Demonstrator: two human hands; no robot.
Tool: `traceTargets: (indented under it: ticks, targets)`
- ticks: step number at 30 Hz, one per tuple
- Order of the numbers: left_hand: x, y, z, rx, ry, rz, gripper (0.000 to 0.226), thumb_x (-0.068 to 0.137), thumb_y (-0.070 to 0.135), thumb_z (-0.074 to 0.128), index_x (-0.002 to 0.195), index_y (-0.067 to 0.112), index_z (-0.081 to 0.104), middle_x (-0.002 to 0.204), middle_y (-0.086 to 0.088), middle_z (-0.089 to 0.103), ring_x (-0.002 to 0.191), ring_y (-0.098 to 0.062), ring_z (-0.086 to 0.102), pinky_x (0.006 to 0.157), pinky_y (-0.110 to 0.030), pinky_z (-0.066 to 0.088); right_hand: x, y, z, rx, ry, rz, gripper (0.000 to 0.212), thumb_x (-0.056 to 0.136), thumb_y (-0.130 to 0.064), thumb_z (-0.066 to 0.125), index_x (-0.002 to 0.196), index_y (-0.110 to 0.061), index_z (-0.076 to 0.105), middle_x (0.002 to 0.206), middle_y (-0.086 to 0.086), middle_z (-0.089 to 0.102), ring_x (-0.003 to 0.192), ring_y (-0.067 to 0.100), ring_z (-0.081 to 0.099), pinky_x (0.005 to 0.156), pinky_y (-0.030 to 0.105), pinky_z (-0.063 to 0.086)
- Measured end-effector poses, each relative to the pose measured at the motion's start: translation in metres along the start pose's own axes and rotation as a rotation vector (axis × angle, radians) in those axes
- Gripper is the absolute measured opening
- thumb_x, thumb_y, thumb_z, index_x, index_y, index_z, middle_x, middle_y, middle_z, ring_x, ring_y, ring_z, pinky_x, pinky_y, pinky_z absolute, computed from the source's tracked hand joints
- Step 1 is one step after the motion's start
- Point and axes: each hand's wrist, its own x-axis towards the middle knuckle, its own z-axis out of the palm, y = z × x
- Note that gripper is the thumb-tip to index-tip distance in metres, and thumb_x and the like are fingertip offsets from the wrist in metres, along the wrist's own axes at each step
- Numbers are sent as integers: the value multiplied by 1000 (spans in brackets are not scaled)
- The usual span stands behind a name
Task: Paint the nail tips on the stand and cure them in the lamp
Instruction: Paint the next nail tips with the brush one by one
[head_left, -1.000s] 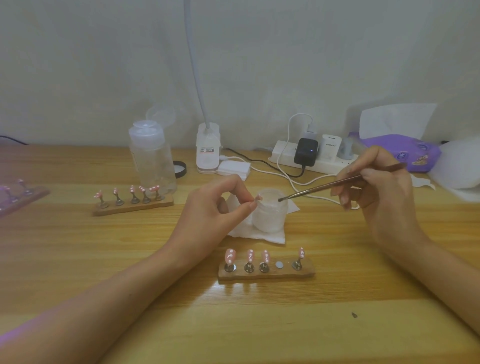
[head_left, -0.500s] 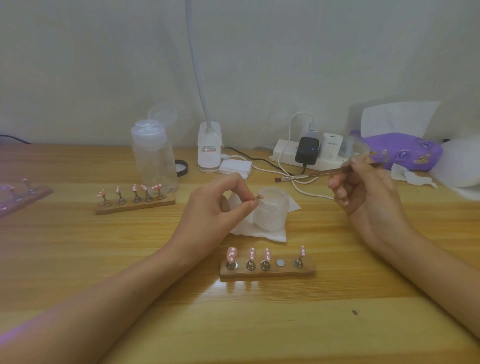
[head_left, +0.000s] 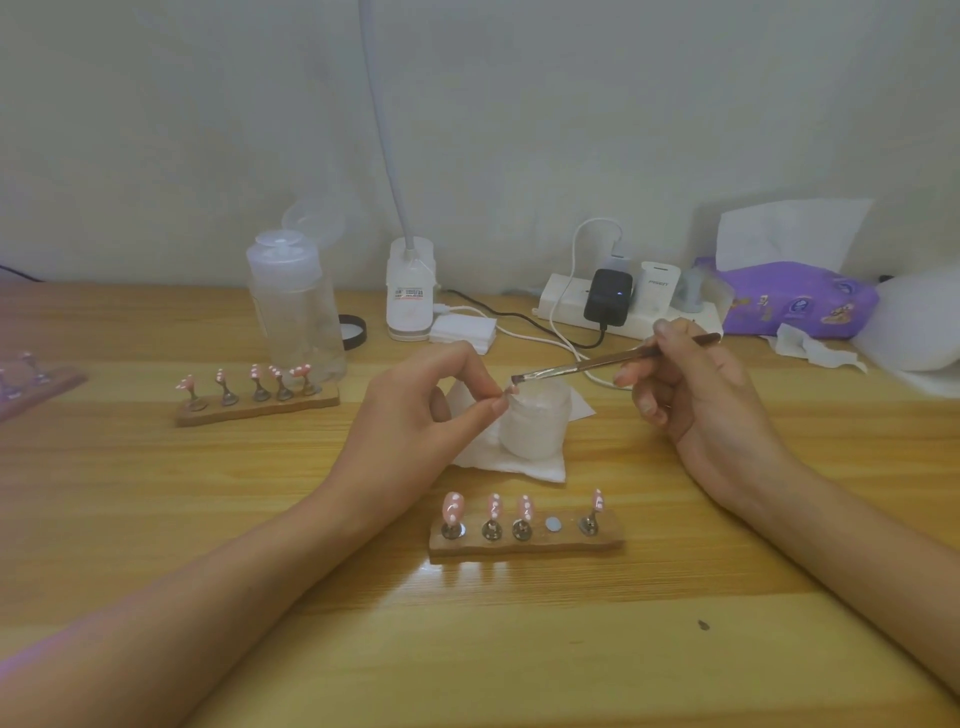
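I see a glossy wooden surface (head_left: 156, 519) with a streaky yellow grain. My view of the left hand (head_left: 415, 415) shows thumb and forefinger closed to a narrow pinch on one small nail tip (head_left: 504, 399), held just in front of a frosted, squat round jar (head_left: 535, 426). The jar sits on a crumpled white tissue (head_left: 511, 465). The right hand (head_left: 696, 400) grips a thin brush (head_left: 613, 358) like a pen, fingers curled round its shiny metal shaft. The flat bristles lie right at the pinched tip; I cannot tell whether they touch.

Nearest me is a rough wooden stand (head_left: 524, 548) with four glossy pink tips (head_left: 453, 509), dotted white, upright on metal pegs. One bare round disc (head_left: 554, 524) shows between the third and fourth pegs. A second stand (head_left: 257, 408) farther left carries five pink tips. A third stand (head_left: 36, 382) is cut off at the left edge, too blurred to count.

Behind are one clear plastic bottle (head_left: 296, 312), a white gooseneck lamp (head_left: 410, 291), a white power strip (head_left: 558, 301) and a purple soft pack (head_left: 800, 301).
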Motion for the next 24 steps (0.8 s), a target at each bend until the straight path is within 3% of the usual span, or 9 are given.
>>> traceTargets:
  ticks: [6,10,14,17,24]
  targets:
    - [0,1,0,25,11,-3,12,87,24,74,79,23,65,81,20,62,52,-6,42,56,-15,39,-1,1,-2,-20,39,-13,24,100,-24,51,76,-18,50,65,6,71,41,9,46,40,16,34]
    - [1,0,0,32,7,-8,11,88,25,74,81,24,66,84,18,64,52,-6,43,57,-19,42,-2,-1,0,-24,11,-28,21,93,-31,55,77,-18,49,66,5,71,41,10,45,39,16,33]
    - [1,1,0,32,4,-6,10,88,24,73,81,24,66,87,17,65,53,-6,43,57,-20,43,-2,0,-1,-40,57,-11,26,100,-24,51,75,-19,49,64,5,70,40,9,45,38,16,32]
    - [1,1,0,34,4,-8,9,87,24,74,82,22,66,89,16,66,53,-6,43,58,-21,43,-3,-2,1,-28,17,-24,21,93,-32,55,76,-19,49,65,4,71,42,9,46,39,16,32]
    - [1,1,0,-23,-12,-22,10,88,22,73,81,20,66,77,22,63,50,-5,40,54,-14,37,-3,-1,-1,-31,45,-28,24,97,-28,53,76,-19,48,65,4,70,40,9,41,38,16,27]
